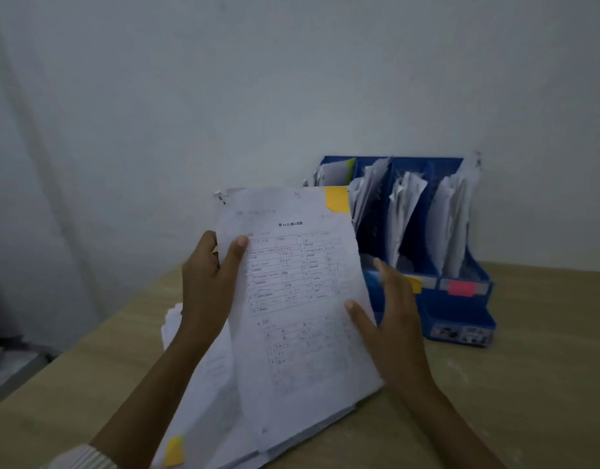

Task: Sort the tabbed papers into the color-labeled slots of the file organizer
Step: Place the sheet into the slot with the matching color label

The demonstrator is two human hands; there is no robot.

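Observation:
My left hand grips the left edge of a printed paper held upright over the table, thumb across its front. A yellow tab sticks to the paper's top right corner. My right hand lies against the paper's right edge with fingers straight, thumb on the sheet. Behind it stands the blue file organizer, its slots stuffed with papers. A yellow label and a pink label show on its front. A stack of papers lies under the held sheet; one carries a yellow tab.
The wooden table runs to a white wall right behind the organizer. The table's left edge drops off beside a grey object at the far left.

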